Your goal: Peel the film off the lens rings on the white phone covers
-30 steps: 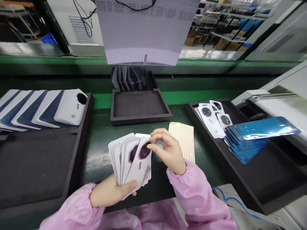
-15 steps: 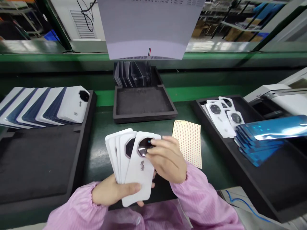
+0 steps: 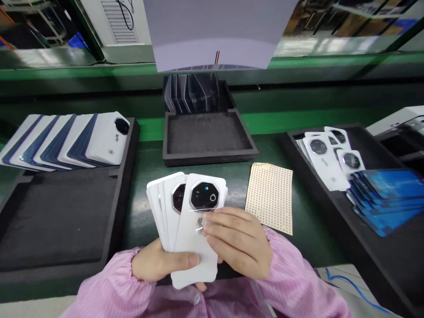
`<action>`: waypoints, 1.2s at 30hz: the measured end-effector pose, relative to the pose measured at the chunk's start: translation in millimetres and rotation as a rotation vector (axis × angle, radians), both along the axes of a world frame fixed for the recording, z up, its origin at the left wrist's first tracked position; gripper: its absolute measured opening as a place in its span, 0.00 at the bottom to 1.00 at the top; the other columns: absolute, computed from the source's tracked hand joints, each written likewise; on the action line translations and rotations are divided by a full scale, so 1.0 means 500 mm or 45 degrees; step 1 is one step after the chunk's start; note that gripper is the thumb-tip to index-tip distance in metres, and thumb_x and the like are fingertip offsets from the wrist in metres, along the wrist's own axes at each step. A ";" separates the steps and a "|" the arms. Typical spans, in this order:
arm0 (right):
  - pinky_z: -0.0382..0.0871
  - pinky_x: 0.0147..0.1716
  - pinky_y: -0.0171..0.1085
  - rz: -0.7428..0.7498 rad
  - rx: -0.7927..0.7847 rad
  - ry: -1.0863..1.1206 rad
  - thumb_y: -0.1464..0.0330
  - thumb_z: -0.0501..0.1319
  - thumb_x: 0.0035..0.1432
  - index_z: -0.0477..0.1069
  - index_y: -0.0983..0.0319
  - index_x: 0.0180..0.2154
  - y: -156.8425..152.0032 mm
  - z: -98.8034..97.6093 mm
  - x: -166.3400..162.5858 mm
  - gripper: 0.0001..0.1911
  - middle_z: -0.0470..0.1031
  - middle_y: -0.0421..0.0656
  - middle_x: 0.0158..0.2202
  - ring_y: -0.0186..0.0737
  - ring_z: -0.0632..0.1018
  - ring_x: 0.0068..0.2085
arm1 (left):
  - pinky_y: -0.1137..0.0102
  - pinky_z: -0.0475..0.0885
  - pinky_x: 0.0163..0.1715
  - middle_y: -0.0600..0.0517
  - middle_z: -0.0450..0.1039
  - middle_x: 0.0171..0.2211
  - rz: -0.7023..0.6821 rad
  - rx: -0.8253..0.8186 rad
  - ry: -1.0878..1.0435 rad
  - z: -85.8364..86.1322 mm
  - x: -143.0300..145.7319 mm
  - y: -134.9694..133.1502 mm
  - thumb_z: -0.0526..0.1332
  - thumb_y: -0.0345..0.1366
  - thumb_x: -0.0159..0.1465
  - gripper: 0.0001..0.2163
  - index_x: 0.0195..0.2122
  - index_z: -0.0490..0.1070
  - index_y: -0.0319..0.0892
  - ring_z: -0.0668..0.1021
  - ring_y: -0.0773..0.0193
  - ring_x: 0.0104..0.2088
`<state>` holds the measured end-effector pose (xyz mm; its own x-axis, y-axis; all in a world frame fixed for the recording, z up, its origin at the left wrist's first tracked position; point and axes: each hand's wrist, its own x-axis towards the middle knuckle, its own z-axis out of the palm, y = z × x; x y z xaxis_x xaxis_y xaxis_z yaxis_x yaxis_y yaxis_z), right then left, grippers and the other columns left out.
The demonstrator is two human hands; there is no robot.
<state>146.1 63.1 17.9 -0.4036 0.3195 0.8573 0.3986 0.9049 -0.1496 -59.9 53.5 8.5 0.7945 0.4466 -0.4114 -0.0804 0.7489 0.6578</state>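
Note:
My left hand (image 3: pixel 162 264) grips a fanned stack of several white phone back covers (image 3: pixel 192 221) from below, thumb across the front one. The front cover shows a dark octagonal camera window near its top. My right hand (image 3: pixel 236 240) lies against the right side of that cover, fingertips pinched on a thin clear film just under the camera window. Both sleeves are pink.
A dotted sticker sheet (image 3: pixel 271 196) lies on the green bench to the right. A black tray at left (image 3: pixel 66 212) carries a row of white covers (image 3: pixel 66 141). A middle tray (image 3: pixel 208 141) stands behind. The right tray (image 3: pixel 364 229) holds white covers and blue film-covered pieces (image 3: pixel 384 198).
My right hand slid from the camera window down the front cover, drawing a clear film off it. The window now shows bare. The view tilted downward.

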 end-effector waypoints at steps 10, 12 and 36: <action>0.77 0.39 0.42 0.025 -0.007 0.006 0.76 0.56 0.58 0.74 0.71 0.30 -0.002 0.002 -0.001 0.08 0.79 0.50 0.29 0.48 0.80 0.40 | 0.75 0.75 0.25 0.46 0.79 0.34 -0.009 0.007 -0.004 0.002 0.001 0.002 0.62 0.35 0.60 0.13 0.46 0.74 0.41 0.82 0.61 0.29; 0.77 0.39 0.42 0.030 -0.027 -0.010 0.76 0.56 0.58 0.74 0.71 0.30 -0.004 0.004 0.001 0.08 0.80 0.50 0.30 0.48 0.80 0.40 | 0.74 0.75 0.26 0.46 0.79 0.35 -0.015 0.022 0.002 0.000 0.001 0.001 0.62 0.35 0.60 0.13 0.45 0.74 0.40 0.82 0.61 0.29; 0.77 0.40 0.41 0.047 -0.054 -0.039 0.78 0.57 0.56 0.74 0.71 0.31 -0.004 0.005 0.003 0.07 0.80 0.49 0.30 0.47 0.80 0.41 | 0.69 0.78 0.31 0.45 0.78 0.34 0.011 0.012 -0.078 -0.021 0.001 -0.002 0.63 0.34 0.59 0.12 0.43 0.74 0.35 0.81 0.59 0.32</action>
